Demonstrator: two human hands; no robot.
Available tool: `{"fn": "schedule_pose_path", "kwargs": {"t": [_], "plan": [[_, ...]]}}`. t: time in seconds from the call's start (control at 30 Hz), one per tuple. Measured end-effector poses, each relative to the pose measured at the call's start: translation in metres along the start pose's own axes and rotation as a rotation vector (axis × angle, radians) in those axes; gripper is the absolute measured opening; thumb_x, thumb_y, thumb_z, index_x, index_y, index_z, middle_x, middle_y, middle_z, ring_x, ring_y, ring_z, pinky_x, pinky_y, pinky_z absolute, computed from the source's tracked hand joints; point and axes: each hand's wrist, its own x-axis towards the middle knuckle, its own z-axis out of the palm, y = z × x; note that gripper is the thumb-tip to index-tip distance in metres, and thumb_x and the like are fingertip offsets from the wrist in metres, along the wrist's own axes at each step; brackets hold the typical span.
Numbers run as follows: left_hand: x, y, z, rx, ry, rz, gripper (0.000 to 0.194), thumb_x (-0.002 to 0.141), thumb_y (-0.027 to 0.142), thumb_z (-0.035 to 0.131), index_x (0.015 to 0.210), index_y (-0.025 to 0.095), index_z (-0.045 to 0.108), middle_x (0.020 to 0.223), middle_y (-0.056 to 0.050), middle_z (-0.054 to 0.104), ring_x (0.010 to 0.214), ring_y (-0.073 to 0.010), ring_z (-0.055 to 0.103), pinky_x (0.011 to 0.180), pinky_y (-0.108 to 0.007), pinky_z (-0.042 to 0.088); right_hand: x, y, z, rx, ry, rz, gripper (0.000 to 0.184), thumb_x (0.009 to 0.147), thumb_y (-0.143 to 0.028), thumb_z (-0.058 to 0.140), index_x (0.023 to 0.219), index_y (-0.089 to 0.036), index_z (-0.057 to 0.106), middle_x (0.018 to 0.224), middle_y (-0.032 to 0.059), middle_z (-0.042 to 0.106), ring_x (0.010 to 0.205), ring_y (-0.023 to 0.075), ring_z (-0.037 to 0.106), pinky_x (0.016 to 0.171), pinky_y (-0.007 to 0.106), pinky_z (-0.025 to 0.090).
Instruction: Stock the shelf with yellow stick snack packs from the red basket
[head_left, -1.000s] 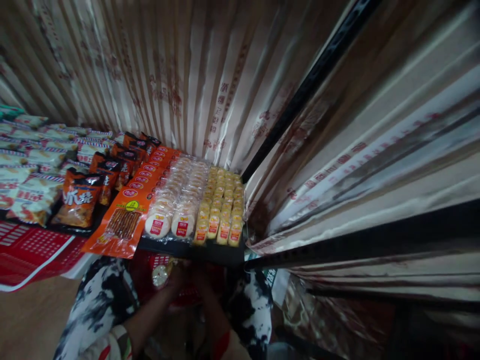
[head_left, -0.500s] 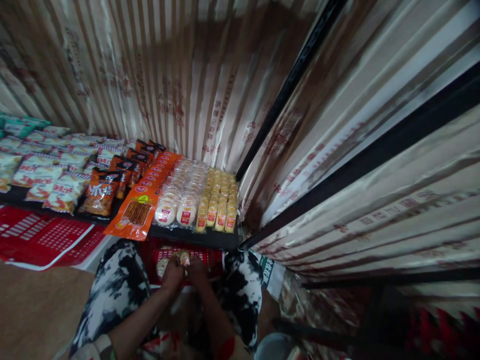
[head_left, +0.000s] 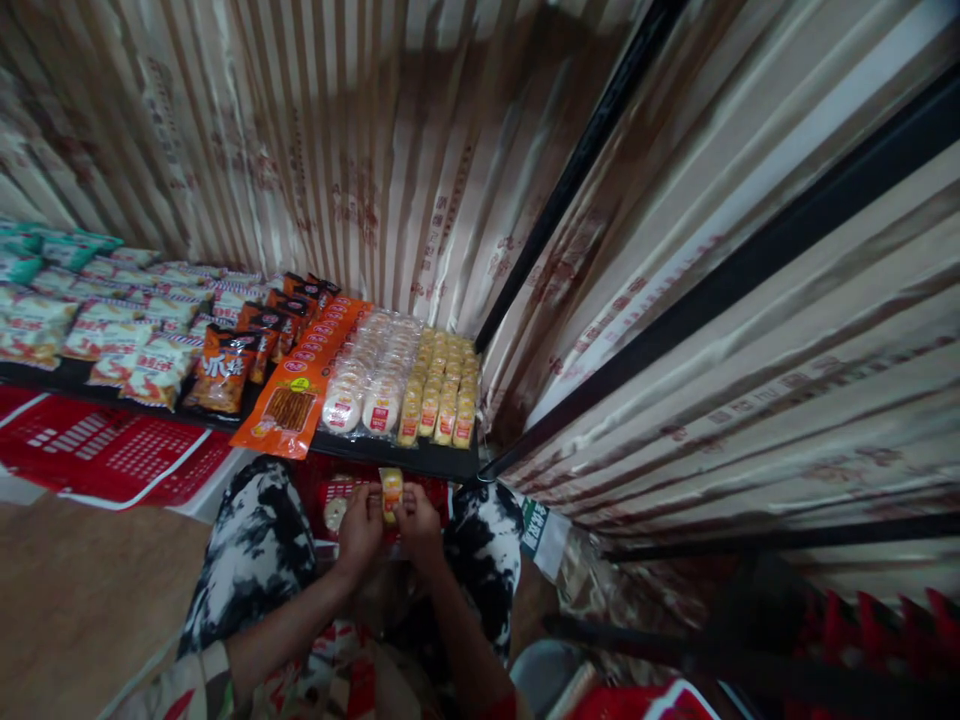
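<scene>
Between my knees, my left hand and my right hand pinch a small yellow packaged snack from both sides. It is held upright, its orange-red label facing me. Below and behind the hands is a red basket, with a round pale packaged cracker visible at its left. Just beyond, on the black shelf, stand rows of similar yellow snack packs. Left of these lie rows of round white crackers in clear wrap, then a long orange snack packet.
Further left on the shelf sit black-and-orange bags and several white snack bags. A red perforated basket is under the shelf's left part. Black metal bars and a pleated curtain close the right side. A bucket stands by my right leg.
Both hands have risen slightly and shifted right, bringing the yellow snack upright with its label showing. The view has moved a little.
</scene>
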Motion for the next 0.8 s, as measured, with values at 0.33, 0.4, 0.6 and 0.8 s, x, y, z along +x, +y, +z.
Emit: {"fn": "schedule_pose_path", "kwargs": {"t": [0.33, 0.4, 0.6, 0.8], "plan": [[0.017, 0.027, 0.006, 0.08, -0.053, 0.149, 0.024, 0.077, 0.011, 0.042, 0.094, 0.016, 0.059, 0.093, -0.007, 0.062, 0.088, -0.019, 0.059, 0.082, -0.034, 0.047, 0.012, -0.012, -0.013, -0.014, 0.134, -0.099, 0.022, 0.079, -0.026, 0.049, 0.099, -0.021, 0.057, 0.087, 0.0041, 0.069, 0.075, 0.0165, 0.065, 0.069, 0.03, 0.054], [0.018, 0.03, 0.006, 0.09, -0.062, 0.154, 0.024, 0.078, 0.011, 0.042, 0.095, 0.015, 0.059, 0.093, -0.008, 0.061, 0.088, -0.0195, 0.059, 0.082, -0.034, 0.047, 0.013, -0.012, -0.014, -0.009, 0.147, -0.103, 0.023, 0.079, -0.027, 0.05, 0.1, -0.021, 0.057, 0.089, 0.0045, 0.069, 0.076, 0.0169, 0.066, 0.071, 0.031, 0.054], [0.022, 0.04, 0.008, 0.072, -0.074, 0.186, 0.024, 0.081, 0.012, 0.041, 0.095, 0.016, 0.06, 0.092, -0.008, 0.06, 0.088, -0.0197, 0.058, 0.082, -0.035, 0.046, 0.017, -0.012, -0.017, 0.006, 0.178, -0.105, 0.027, 0.08, -0.029, 0.049, 0.103, -0.018, 0.056, 0.093, 0.0077, 0.069, 0.081, 0.0182, 0.066, 0.077, 0.034, 0.054], [0.027, 0.051, 0.012, -0.006, -0.105, 0.193, 0.028, 0.079, 0.009, 0.04, 0.098, 0.015, 0.06, 0.095, -0.008, 0.06, 0.094, -0.0199, 0.056, 0.089, -0.036, 0.045, 0.02, -0.023, -0.024, -0.12, 0.225, -0.113, 0.036, 0.08, -0.034, 0.05, 0.111, -0.017, 0.056, 0.1, 0.0096, 0.066, 0.086, 0.0198, 0.064, 0.075, 0.033, 0.053]]}}
